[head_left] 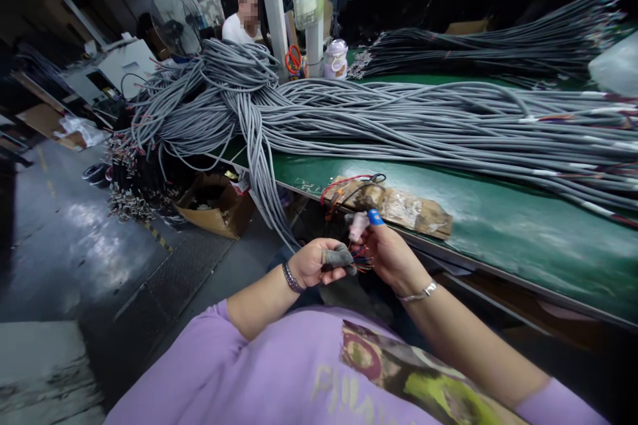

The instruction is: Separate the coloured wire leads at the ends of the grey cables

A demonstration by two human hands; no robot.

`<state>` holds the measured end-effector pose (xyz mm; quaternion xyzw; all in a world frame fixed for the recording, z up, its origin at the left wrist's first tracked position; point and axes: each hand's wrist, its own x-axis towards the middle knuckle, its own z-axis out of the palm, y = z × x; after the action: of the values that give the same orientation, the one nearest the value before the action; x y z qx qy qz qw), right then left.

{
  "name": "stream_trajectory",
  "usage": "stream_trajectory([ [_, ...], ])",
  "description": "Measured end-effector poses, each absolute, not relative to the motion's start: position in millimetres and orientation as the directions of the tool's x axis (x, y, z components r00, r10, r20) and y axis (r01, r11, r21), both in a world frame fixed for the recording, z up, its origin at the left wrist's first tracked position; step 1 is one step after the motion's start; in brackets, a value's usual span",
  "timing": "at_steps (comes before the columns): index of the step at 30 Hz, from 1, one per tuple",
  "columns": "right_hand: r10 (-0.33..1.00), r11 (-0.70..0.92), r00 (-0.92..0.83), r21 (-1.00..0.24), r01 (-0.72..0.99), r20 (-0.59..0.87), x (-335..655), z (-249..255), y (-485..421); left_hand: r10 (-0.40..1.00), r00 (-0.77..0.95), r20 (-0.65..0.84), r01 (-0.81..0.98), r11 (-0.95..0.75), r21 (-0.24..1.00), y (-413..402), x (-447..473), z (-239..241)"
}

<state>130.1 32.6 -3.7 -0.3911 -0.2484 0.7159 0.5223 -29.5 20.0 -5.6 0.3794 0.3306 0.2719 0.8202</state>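
My left hand [314, 261] is closed round the end of a grey cable [341, 256], its fingertips covered in grey wraps. My right hand [386, 249] pinches the thin coloured wires [361, 257] that fan out of that cable end; one finger wears a blue cap and another a pale wrap. Both hands are held close together in front of my chest, just below the near edge of the green bench [498, 226].
A big heap of long grey cables [399, 119] lies across the bench and spills off its left end. A taped cardboard pad [399, 207] with red and black wires lies by the edge. An open carton [212, 202] stands on the floor. A seated person [244, 16] is behind.
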Motion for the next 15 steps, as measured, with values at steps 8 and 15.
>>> stream_trajectory([
  [8,0.944,-0.328,-0.168,-0.764,-0.555,-0.284,132.8,-5.1,32.8,0.706,0.639,-0.307,-0.195,0.534,0.823,22.7,-34.0,-2.0],
  [15,0.953,-0.288,-0.077,-0.801,-0.525,-0.292,129.7,-5.9,29.0,0.689,0.659,-0.302,-0.180,0.534,0.826,27.5,-28.2,-2.3],
])
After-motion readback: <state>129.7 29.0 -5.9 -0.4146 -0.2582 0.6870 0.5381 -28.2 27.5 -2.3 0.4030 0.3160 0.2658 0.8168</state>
